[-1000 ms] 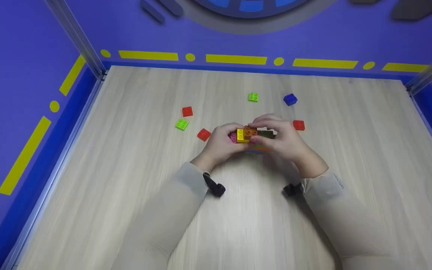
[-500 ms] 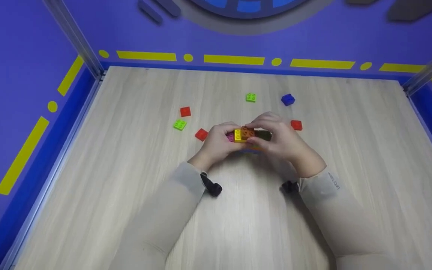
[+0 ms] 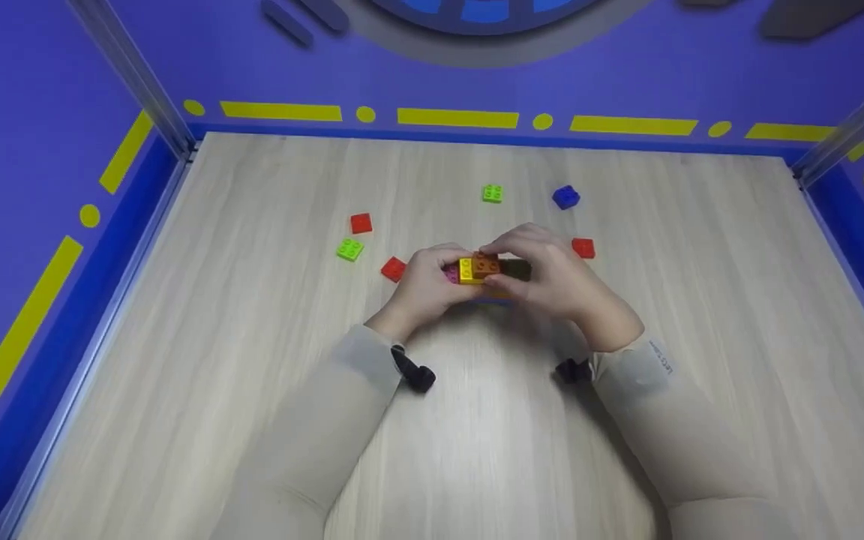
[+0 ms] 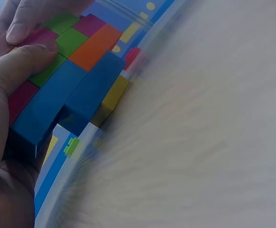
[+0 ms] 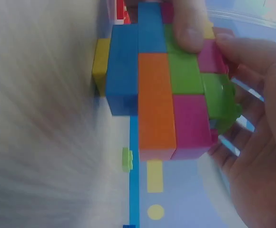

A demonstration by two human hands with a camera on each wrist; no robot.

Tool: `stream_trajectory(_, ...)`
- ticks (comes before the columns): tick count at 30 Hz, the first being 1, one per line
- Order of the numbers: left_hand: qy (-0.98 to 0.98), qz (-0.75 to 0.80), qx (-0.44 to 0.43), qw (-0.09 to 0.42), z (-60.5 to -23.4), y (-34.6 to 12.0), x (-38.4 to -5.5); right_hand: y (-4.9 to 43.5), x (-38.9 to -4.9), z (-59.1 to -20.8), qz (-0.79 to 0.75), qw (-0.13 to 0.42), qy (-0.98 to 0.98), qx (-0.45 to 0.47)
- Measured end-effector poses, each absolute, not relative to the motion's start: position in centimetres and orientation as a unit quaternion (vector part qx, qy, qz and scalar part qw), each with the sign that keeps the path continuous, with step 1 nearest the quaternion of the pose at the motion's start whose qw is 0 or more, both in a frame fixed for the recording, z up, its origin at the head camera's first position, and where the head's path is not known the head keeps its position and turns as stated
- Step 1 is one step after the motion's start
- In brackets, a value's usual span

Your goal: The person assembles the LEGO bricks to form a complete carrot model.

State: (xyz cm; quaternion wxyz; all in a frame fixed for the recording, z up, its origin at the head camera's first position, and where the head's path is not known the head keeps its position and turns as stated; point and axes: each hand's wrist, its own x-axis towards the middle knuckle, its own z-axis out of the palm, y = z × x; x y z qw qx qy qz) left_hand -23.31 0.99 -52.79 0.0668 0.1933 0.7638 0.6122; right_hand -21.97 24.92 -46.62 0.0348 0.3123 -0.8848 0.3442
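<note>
My left hand (image 3: pixel 428 281) grips a block of stacked toy bricks (image 5: pixel 155 102), its thumb pressed across one broad face. Blue, orange, green and magenta bricks make up that face, and a yellow brick (image 5: pixel 101 66) sits at its lower edge. My right hand (image 3: pixel 563 281) pinches an orange-brown brick (image 3: pixel 485 265) on the top, between thumb and fingers. Beside it shows a yellow brick (image 3: pixel 466 271) with bare studs. Whether the orange-brown brick is fully pressed down cannot be told. The palms and fingers hide much of the stack's far side.
Loose bricks lie around on the wooden table (image 3: pixel 252 315): red ones (image 3: pixel 361 223) and a light green one (image 3: pixel 349 250) at left, another light green brick (image 3: pixel 492 193) and a blue brick (image 3: pixel 566 197) farther back, a red brick (image 3: pixel 583 248) at right. Blue-purple walls (image 3: pixel 469 90) stand behind and beside.
Hands, bricks and table have all slid slightly left in the head view together. Both hands keep the same hold on the stack and the orange-brown brick.
</note>
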Motion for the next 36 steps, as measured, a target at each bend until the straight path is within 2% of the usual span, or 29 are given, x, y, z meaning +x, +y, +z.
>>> stream_trajectory(5, 0.769, 0.605, 0.196, 0.072, -52.8, 0.7, -23.4, 25.7, -22.7, -47.2, 0.393, 0.004, -0.863, 0.317)
stream_trajectory(9, 0.771, 0.603, 0.191, 0.072, -52.8, 0.6, -23.4, 26.4, -23.4, -47.6, 0.435, -0.025, -0.861, 0.262)
stream_trajectory(20, 0.760, 0.618, 0.176, 0.097, -52.6, 0.7, -23.3, 29.7, -26.8, -48.6, 0.478, 0.052, -0.876, 0.028)
stream_trajectory(26, 0.762, 0.617, 0.172, 0.093, -52.5, 0.8, -23.6, 31.8, -28.3, -49.5, 0.451, 0.079, -0.889, -0.014)
stream_trajectory(36, 0.765, 0.614, 0.166, 0.100, -52.7, 1.0, -23.4, 33.4, -29.4, -50.2, 0.429, 0.023, -0.901, -0.064)
